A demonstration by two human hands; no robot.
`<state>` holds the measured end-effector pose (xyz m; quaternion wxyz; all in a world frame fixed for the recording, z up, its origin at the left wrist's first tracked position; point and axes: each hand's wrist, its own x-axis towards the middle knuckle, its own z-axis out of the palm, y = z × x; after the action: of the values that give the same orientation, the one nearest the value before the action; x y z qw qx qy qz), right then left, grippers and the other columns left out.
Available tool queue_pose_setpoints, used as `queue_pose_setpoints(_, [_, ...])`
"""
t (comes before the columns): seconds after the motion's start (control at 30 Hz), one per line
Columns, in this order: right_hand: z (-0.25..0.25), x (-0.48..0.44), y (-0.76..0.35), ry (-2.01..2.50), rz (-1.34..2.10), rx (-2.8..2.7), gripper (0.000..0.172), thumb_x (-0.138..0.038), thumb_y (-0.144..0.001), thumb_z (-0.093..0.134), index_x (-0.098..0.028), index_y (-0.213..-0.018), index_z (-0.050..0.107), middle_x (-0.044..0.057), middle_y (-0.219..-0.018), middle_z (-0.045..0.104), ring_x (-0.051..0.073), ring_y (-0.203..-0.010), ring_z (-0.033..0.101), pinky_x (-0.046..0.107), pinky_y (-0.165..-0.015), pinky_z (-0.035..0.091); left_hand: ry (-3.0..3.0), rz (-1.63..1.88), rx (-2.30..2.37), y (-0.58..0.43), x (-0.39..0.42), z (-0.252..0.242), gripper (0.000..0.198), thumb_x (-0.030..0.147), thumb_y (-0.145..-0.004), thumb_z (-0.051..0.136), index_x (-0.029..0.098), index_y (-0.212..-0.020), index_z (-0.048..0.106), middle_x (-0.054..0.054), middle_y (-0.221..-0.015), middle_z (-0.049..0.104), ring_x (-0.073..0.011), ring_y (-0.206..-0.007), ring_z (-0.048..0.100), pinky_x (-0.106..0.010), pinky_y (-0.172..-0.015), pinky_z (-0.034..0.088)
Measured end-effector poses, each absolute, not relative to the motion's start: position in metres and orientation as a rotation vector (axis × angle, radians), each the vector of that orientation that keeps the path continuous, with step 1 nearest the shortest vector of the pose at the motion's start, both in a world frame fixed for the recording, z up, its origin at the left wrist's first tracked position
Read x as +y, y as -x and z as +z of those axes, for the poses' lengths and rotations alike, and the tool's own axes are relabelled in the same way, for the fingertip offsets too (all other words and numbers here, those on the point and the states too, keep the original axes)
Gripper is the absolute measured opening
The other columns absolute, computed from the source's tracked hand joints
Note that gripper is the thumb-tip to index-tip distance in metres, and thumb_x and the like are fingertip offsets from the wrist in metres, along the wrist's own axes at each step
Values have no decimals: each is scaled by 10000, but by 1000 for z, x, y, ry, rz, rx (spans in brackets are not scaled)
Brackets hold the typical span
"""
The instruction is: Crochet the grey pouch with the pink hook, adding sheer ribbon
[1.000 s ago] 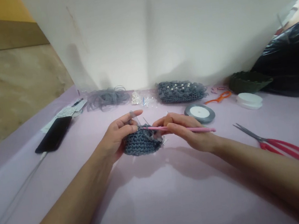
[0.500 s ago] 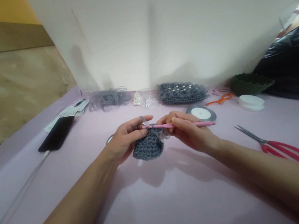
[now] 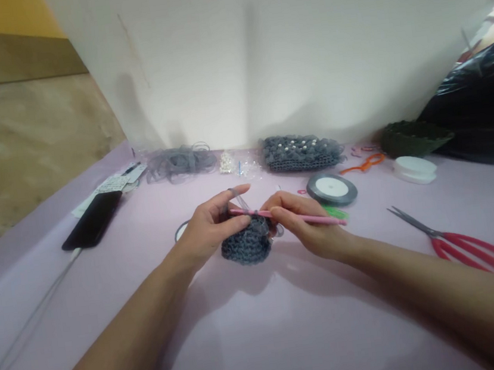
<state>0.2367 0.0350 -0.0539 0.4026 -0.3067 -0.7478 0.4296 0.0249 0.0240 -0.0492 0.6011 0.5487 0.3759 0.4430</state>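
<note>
A grey crocheted piece (image 3: pixel 246 246) hangs just above the table, pinched along its upper left by my left hand (image 3: pixel 209 225). Over the raised left index finger runs a thin grey ribbon (image 3: pixel 240 199), down to the top edge of the work. My right hand (image 3: pixel 303 223) grips a pink crochet hook (image 3: pixel 318 219) like a pencil, its tip pointing left across the top of the piece. Loops of ribbon sit around the hook's shaft. The right fingertips are close to the right side of the crochet, and the far side of the work is hidden.
Behind my hands lie a ribbon bundle (image 3: pixel 181 162), a bag of pearl beads (image 3: pixel 226 162), a beaded crocheted piece (image 3: pixel 301 152) and a grey ribbon spool (image 3: pixel 332 189). Red-handled scissors (image 3: pixel 456 243) and a white spool (image 3: pixel 415 170) are rightward. A phone (image 3: pixel 93 220) lies left.
My right hand has turned and dropped slightly, tilting the hook so its back end is lower. The hook's tip now reaches further left, and a green item beside the spool is uncovered.
</note>
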Motion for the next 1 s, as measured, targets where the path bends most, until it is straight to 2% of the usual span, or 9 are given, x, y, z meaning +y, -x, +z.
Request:
queue_pose_setpoints(0.13, [-55,34,-236,759,1000,-1840,261,-315,-988,462,-188,-792,580,0,-702,603,131,-654,569,261,-606,464,-1145,1017,856,-28,24,-52,656,298,-790,748,187,-1386,495,-63,-945,675,-202,-901,640,-341,-842,470])
queue_pose_setpoints(0.23, [-55,34,-236,774,994,-1804,257,-323,-989,465,-197,-802,587,0,-708,604,138,-659,571,267,-597,466,-985,1015,814,-29,25,-51,576,285,-786,745,175,-1317,550,-97,-1027,693,-227,-931,661,-357,-850,492])
queue_pose_setpoints(0.4, [-52,31,-234,818,971,-1803,245,-308,-978,498,-193,-778,577,-11,-694,601,120,-647,572,248,-604,469,-959,1055,854,-29,25,-47,400,295,-810,714,139,-1173,653,-111,-1037,698,-215,-911,660,-335,-838,501])
queue_pose_setpoints(0.57, [-56,32,-235,793,926,-1886,247,-340,-981,482,-184,-798,537,-12,-671,583,114,-611,558,232,-549,445,-1063,1039,871,-31,20,-45,547,286,-730,794,204,-1243,626,-57,-1013,671,-189,-885,645,-321,-823,496])
queue_pose_setpoints(0.67, [-63,33,-237,777,686,-2051,237,-330,-989,459,-192,-799,492,-12,-676,542,105,-575,498,229,-513,398,-1169,1030,963,-35,17,-46,646,278,-713,802,216,-1314,574,-42,-984,659,-185,-880,633,-313,-818,486])
queue_pose_setpoints(0.83, [-74,37,-233,683,-71,-2328,224,-239,-994,415,-215,-771,400,18,-707,488,131,-576,419,257,-494,338,-1349,1184,1234,-55,9,-55,642,264,-779,722,225,-1383,508,-30,-941,665,-173,-863,622,-279,-792,466])
queue_pose_setpoints(0.93, [-77,40,-231,651,-191,-2310,206,-220,-998,414,-223,-795,381,24,-717,490,144,-591,432,260,-496,358,-1211,1298,1238,-66,5,-61,662,262,-796,701,248,-1411,455,-23,-956,666,-163,-864,617,-272,-779,468])
queue_pose_setpoints(1.0, [-79,42,-232,612,-171,-2289,175,-216,-992,434,-221,-824,386,32,-747,508,147,-618,463,257,-509,387,-1059,1310,1131,-68,5,-61,624,268,-776,721,226,-1357,498,-16,-913,658,-152,-810,614,-271,-750,475])
